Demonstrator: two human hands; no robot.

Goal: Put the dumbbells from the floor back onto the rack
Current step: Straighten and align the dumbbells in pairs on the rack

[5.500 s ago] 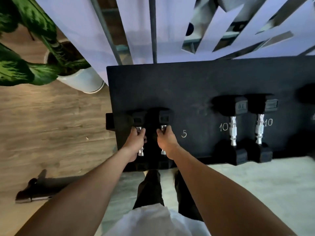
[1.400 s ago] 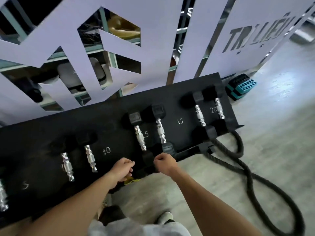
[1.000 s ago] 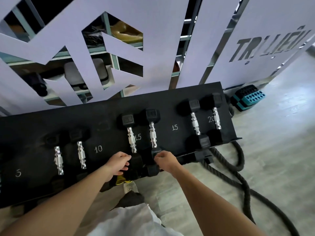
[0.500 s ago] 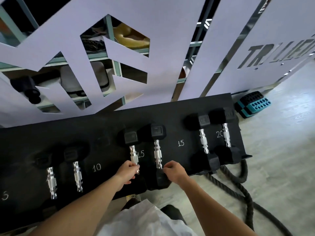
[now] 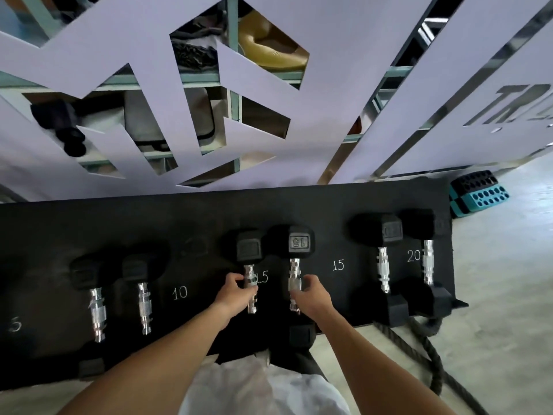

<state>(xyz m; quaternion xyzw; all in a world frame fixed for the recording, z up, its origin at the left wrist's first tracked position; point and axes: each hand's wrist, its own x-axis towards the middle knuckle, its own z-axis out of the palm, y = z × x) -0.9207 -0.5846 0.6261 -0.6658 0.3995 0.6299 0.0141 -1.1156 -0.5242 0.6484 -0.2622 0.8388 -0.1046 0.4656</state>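
A long black rack (image 5: pixel 209 217) lies low in front of me, chalked with 5, 10, 15 and 20. Two 15 dumbbells rest side by side at its middle. My left hand (image 5: pixel 235 292) curls around the chrome handle of the left 15 dumbbell (image 5: pixel 249 250). My right hand (image 5: pixel 312 295) wraps the handle of the right 15 dumbbell (image 5: pixel 300 242). A 10 pair (image 5: pixel 98 307) sits to the left and a 20 pair (image 5: pixel 386 235) to the right.
A thick black rope (image 5: pixel 431 357) snakes over the pale floor at the rack's right end. Black and teal perforated blocks (image 5: pixel 475 193) stand at the far right. A lilac cut-out partition (image 5: pixel 299 124) rises just behind the rack, shelves showing through it.
My view swung from the 5 pair at the left end to the 15 pair. Both hands slid up from the near heads onto the chrome handles.
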